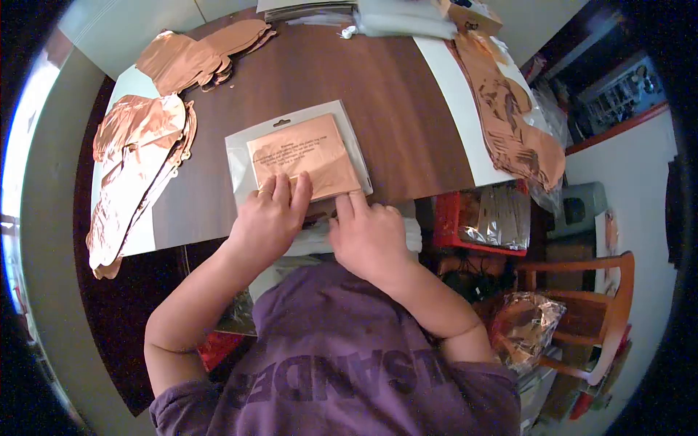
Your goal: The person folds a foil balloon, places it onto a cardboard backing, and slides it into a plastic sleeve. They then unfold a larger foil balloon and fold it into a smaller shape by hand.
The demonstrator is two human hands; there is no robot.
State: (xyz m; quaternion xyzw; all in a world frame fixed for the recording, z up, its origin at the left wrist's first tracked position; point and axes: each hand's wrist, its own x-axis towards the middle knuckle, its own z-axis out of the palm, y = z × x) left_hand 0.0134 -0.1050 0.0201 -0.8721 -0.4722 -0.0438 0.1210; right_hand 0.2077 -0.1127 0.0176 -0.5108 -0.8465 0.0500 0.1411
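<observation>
Fingers of a left hand (pixel 265 225) are resting across the near left part of a copper-coloured folded foil (pixel 309 149), while a right hand (pixel 372 240) is touching its near right corner. The hands are working slightly apart; whether either thumb is pinching from beneath, one cannot tell. The foil is sitting in a clear bag (pixel 238 167) with a hang hole at its far end, and the bag is lying flat at the near edge of a brown table (pixel 349 80). The foil is looking light, thin and easily creased, the bag slick and pliable; the outer side edges are seeming the safest hold, with fingertips pressing lightly. Farther out, loose foil shapes (pixel 138 138) are covering the left side, and more foil pieces (pixel 509 123) are lying at right. Clear plastic sleeves (pixel 403 18) are stacking up at the far edge.
</observation>
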